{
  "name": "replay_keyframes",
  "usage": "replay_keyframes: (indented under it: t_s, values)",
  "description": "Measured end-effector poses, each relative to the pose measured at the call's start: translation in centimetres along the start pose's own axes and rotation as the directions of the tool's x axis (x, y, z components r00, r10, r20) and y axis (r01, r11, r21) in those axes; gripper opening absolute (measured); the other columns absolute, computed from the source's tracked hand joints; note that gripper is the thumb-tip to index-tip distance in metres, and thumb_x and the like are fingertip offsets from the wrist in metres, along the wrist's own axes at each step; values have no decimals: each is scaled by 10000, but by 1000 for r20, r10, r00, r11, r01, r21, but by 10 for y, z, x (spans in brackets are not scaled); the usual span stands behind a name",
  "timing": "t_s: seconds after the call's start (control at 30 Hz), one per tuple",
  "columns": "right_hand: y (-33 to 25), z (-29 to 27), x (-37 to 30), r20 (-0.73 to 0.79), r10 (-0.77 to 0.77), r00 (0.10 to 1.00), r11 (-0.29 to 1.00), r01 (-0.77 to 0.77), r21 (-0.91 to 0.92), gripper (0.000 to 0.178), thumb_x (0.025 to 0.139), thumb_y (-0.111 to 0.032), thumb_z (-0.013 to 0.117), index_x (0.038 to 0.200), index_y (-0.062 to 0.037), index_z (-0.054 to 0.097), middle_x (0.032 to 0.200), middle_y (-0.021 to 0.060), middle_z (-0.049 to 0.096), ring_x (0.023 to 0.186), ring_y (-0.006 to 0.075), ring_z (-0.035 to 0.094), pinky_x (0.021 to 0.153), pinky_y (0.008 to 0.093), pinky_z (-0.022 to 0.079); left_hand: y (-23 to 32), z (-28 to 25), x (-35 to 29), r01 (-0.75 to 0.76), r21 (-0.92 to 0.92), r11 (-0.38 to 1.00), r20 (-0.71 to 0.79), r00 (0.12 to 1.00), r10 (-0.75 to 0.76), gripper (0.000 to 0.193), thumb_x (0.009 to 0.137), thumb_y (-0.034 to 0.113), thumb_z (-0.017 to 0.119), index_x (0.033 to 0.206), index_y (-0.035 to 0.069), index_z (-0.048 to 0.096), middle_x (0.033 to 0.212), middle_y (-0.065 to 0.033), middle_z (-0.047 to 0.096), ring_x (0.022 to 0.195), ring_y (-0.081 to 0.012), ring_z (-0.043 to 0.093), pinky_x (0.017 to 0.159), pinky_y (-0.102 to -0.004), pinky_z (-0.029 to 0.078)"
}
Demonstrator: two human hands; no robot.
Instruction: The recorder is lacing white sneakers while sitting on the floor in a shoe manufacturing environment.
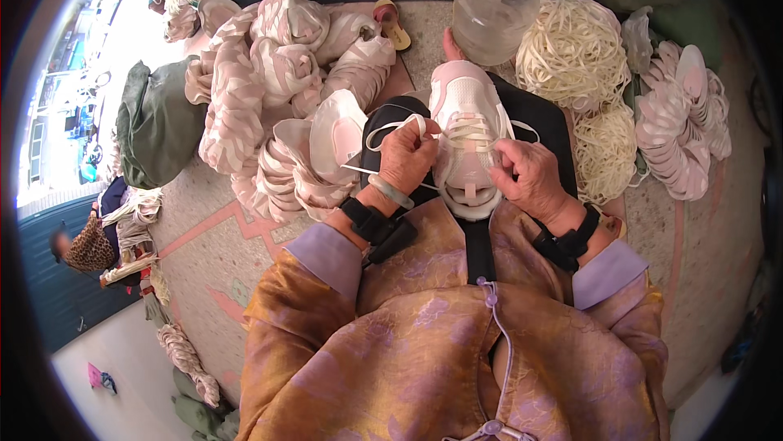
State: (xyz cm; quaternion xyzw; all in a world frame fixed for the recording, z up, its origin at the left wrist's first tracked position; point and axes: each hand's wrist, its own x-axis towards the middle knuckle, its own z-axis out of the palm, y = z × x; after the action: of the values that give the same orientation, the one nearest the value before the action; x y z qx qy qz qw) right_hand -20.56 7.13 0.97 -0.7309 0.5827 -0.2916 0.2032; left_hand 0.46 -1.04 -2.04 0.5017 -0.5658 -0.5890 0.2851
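A white and pale pink sneaker (468,127) rests on my lap with its toe pointing away from me. White lace (469,124) crosses the eyelets over its front part. To the left of the shoe, my left hand (406,155) is closed in a pinch on a loose length of shoelace (391,136), which loops out past the fingers. My right hand (532,176) has its fingers curled against the sneaker's right side, closed at the eyelet edge. What lies between those fingertips is partly hidden. Another bit of lace sticks out on the shoe's right.
Piles of pale pink shoe uppers (285,74) lie at the left, and another bundle of uppers (683,119) at the far right. Heaps of white laces (573,49) sit right of the clear plastic jug (495,13). A green sack (157,123) stands left; a person (90,245) is beyond.
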Motion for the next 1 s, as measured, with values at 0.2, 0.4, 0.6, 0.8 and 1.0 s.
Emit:
replay_keyframes:
  t_s: [0.2,0.4,0.6,0.8,1.0]
  values:
    - [-1,-1,-1,-38,13,999,983,-20,-181,521,640,-267,728,1038,-39,480,791,90,582,765,268,586,666,369,434,1,5,2,-152,190,970,150,981,124,86,805,23,542,878,27,587,656,33,536,570,-34,498,510,-191,421]
    - [-6,-4,-2,-20,-4,1000,952,-3,-307,460,676,-290,692,989,-16,498,810,120,581,752,284,597,647,381,454,16,2,6,-46,419,907,7,999,47,289,655,92,666,819,10,443,630,-124,546,578,-281,561,539,-351,441]
    - [4,12,-2,-11,96,995,954,-96,-283,266,747,-221,572,898,-12,503,781,160,580,660,319,604,580,397,505,37,5,-26,-429,575,697,249,903,350,493,657,116,720,1028,21,409,732,-96,540,656,-263,581,578,-349,460]
    - [8,13,1,-50,128,991,967,-136,-215,205,762,-200,517,838,-10,517,745,174,589,653,334,600,589,406,502,25,5,-25,-471,663,582,358,882,305,467,693,194,682,1058,9,456,793,-158,581,745,-358,582,665,-410,462]
    - [12,10,5,-54,119,991,976,-127,-178,177,763,-190,522,811,-21,505,736,171,586,661,343,592,588,419,493,28,9,-17,-375,741,558,248,924,292,245,705,131,570,909,4,518,688,-188,582,685,-368,587,623,-442,457]
